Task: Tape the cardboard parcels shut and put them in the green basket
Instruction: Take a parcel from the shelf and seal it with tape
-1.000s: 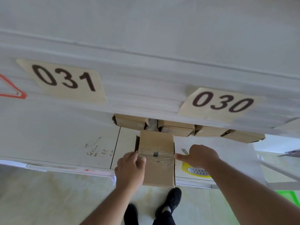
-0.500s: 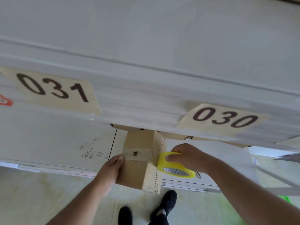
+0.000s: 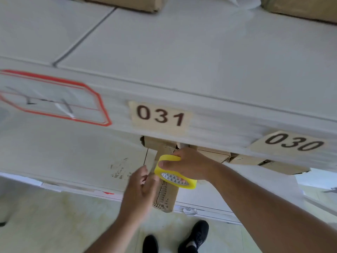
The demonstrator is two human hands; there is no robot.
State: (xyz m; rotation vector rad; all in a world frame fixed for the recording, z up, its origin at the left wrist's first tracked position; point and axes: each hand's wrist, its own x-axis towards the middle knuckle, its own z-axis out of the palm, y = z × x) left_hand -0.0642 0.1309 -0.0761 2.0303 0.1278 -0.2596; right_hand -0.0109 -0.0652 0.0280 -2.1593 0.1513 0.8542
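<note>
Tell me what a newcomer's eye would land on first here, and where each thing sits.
The bright yellow tape roll stands out low in the middle, gripped by the right hand against the upright cardboard parcel, with the left hand at the parcel's other side. Above them, tan labels reading 031 and 030 sit on the white shelf edge. A red-outlined sticker marks the far left.

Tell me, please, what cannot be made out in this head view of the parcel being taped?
- Parcel: its top seam is hidden by the tape roll and right hand.
- Left hand: motion blur hides its grip.
- Row of boxes: upper parts hidden by the shelf edge.
- Green basket: not in view.
</note>
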